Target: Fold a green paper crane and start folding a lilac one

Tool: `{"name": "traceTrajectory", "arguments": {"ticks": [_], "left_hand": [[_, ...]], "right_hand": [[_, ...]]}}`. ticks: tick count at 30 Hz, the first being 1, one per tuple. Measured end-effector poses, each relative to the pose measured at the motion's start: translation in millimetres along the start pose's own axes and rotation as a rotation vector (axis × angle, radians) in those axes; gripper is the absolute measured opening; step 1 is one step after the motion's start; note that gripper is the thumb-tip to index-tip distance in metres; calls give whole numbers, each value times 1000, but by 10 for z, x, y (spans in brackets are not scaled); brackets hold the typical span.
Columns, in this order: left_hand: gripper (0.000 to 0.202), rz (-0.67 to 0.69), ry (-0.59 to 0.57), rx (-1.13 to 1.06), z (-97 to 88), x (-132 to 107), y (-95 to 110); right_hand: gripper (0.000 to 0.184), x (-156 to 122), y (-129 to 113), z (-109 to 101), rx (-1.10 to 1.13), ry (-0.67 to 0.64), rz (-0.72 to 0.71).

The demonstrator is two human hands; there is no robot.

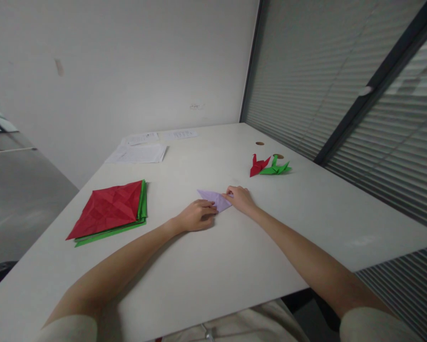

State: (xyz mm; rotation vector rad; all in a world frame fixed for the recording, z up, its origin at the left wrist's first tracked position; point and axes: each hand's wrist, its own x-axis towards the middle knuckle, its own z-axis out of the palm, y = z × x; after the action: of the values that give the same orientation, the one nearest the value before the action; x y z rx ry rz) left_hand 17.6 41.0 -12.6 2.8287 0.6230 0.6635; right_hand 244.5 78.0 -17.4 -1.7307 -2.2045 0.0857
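A folded sheet of light purple origami paper (210,196) lies on the white table in front of me, with one point toward the upper left. My left hand (198,215) holds its lower left edge against the tabletop, fingers bent and partly over the paper. At the right end, my right hand (242,199) pinches the paper between thumb and fingers, which hide that corner. Beyond my right hand stand two folded paper cranes, a red crane (258,166) and a green crane (276,168), close together.
On the left is a stack of creased paper, a red sheet (110,209) on top of green sheets (142,209). Printed papers (138,153) lie at the table's far left. A wall stands behind, and a glass partition with blinds (306,85) runs along the right edge.
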Motion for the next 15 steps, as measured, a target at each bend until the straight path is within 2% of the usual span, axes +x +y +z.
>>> {"name": "traceTrajectory", "arguments": {"ticks": [7,15], "left_hand": [[31,5,-10,-34,12,5,-30],[32,-34,45,-214,77,28,-167]], "right_hand": [[26,-2,-1,2,2,2,9],[25,-3,-4,-4,7,5,8]]}}
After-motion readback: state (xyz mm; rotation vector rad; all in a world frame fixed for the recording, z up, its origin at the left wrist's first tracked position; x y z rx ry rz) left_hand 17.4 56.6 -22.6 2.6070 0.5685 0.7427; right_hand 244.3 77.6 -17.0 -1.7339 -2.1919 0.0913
